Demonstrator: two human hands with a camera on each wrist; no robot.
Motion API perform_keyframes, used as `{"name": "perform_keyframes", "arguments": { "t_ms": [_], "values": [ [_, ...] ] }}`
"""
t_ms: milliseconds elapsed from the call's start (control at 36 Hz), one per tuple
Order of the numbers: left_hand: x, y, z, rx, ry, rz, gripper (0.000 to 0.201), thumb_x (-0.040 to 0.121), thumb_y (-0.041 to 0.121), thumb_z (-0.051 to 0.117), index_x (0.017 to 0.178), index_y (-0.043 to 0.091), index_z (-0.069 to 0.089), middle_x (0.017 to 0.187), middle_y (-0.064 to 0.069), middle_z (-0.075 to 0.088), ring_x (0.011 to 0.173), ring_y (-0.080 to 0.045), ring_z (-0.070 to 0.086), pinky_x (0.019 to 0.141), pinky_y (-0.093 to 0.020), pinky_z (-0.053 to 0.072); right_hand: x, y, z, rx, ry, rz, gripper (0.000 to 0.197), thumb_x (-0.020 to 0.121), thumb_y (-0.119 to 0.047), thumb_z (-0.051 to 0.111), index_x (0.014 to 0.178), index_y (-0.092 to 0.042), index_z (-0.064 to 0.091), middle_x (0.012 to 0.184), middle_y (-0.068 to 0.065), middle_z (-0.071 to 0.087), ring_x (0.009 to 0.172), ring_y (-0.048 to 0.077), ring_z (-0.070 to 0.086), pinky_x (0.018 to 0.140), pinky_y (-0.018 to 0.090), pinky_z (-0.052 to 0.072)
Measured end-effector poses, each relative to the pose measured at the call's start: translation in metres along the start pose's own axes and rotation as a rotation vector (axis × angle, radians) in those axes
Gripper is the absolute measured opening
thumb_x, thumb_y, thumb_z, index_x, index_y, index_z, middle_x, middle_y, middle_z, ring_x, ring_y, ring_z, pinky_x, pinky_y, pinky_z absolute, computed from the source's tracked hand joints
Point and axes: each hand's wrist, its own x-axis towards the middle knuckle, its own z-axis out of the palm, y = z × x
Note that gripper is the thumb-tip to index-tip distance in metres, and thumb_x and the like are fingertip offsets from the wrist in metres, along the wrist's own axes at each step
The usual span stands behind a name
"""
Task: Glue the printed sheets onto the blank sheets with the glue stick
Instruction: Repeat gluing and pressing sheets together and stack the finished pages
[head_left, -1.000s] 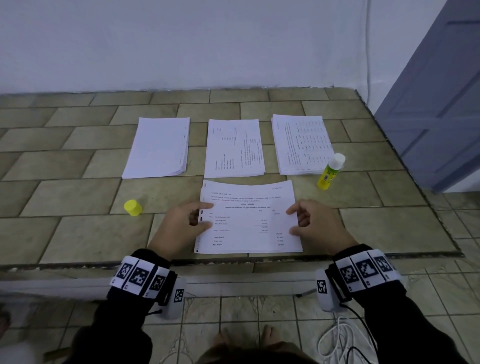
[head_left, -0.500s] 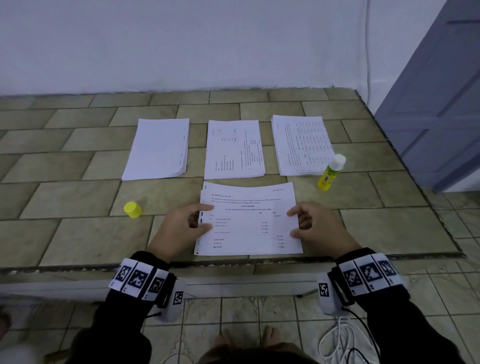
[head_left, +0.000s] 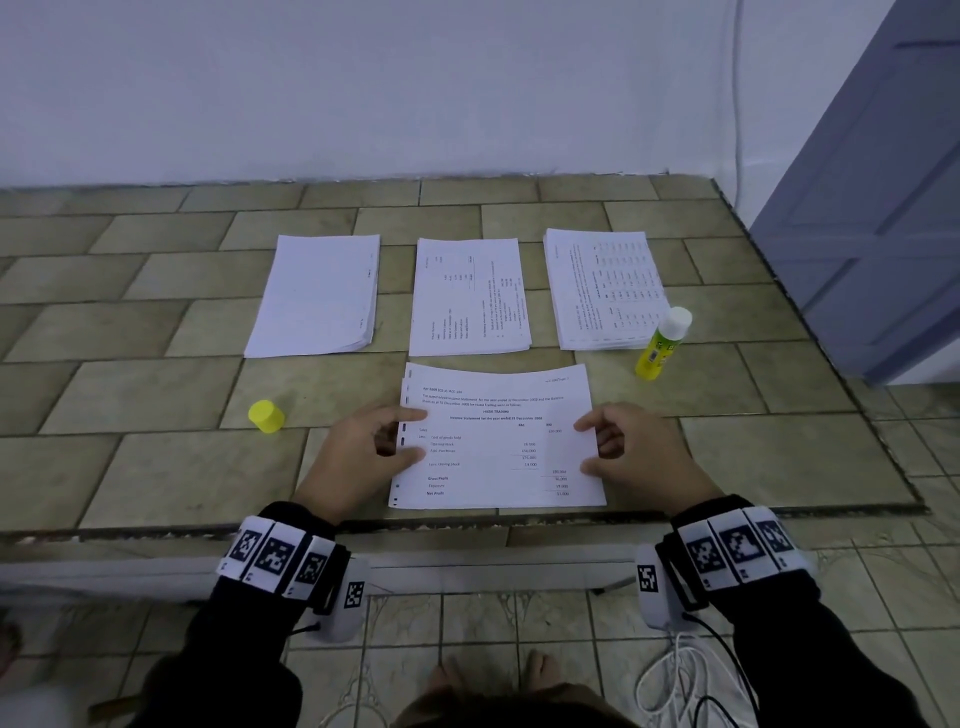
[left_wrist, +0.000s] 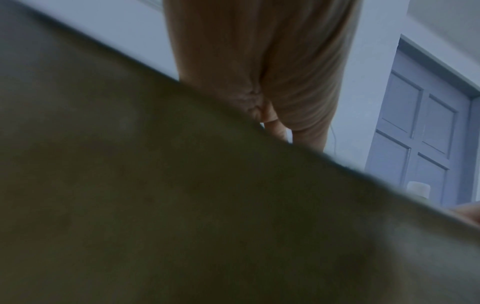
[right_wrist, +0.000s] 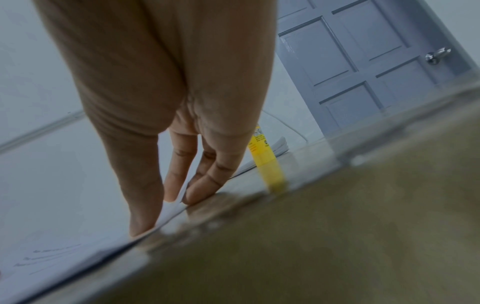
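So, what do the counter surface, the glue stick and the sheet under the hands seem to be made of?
Counter: probably glazed ceramic tile, with visible grout lines and a dull sheen.
Glue stick: looks like smooth plastic, with a yellow labelled body and a white top.
Sheet: thin matte printed paper; its far edge curls slightly.

Right hand fingertips press the printed sheet's edge.

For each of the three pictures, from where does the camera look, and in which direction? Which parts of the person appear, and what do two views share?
Head: worn on the head, looking forward and down at the tiled table; left hand, right hand and both sleeves show.
Left wrist: low at the table, facing the door; only the hand shows.
Right wrist: low, along the fingers pressing the printed sheet.
Shared: the glue stick appears in all three views.
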Motion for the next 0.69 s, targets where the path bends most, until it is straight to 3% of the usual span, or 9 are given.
{"name": "perform_keyframes", "arguments": {
  "t_ms": [111,306,556,694],
  "values": [
    [-0.0009,0.0015,-0.0004,-0.004,-0.007,0.014,0.046,0.081,0.002,0.077,0.102,0.041,0.063,0.111,0.016,0.063,0.086,0.006,0.065,0.072,-0.01,0.052,-0.0007,-0.0003,0.0003,-0.008,0.001,-0.001,0.038,0.074,-0.005,0.079,0.105,-0.02,0.062,0.098,0.001,0.056,0.088,0.016,0.06,0.083,0.032,0.055],
    [-0.0012,0.0024,-0.0004,0.01,-0.013,0.002,0.039,0.082,0.003,0.077,0.108,0.029,0.065,0.109,0.016,0.062,0.084,0.01,0.064,0.068,-0.008,0.05,-0.001,-0.0012,0.0,0.024,-0.004,0.0,0.038,0.073,-0.002,0.078,0.102,-0.021,0.061,0.098,0.0,0.055,0.088,0.016,0.06,0.083,0.03,0.055],
    [-0.0002,-0.0012,-0.0018,0.033,-0.008,0.03,0.045,0.08,0.003,0.078,0.102,0.04,0.064,0.113,0.02,0.061,0.088,0.006,0.064,0.073,-0.009,0.051,-0.0029,-0.0034,-0.0007,0.014,-0.002,0.008,0.038,0.074,-0.003,0.078,0.102,-0.022,0.062,0.098,-0.001,0.056,0.087,0.014,0.06,0.079,0.02,0.053],
    [-0.0014,0.0018,-0.0022,0.052,-0.004,0.034,0.045,0.081,0.003,0.078,0.102,0.04,0.063,0.112,0.021,0.06,0.087,0.006,0.064,0.072,-0.009,0.051,-0.0036,-0.0063,-0.0002,-0.025,-0.007,0.021,0.037,0.075,-0.004,0.077,0.106,-0.019,0.063,0.098,0.0,0.055,0.085,0.012,0.058,0.072,0.009,0.048]
  ]
}}
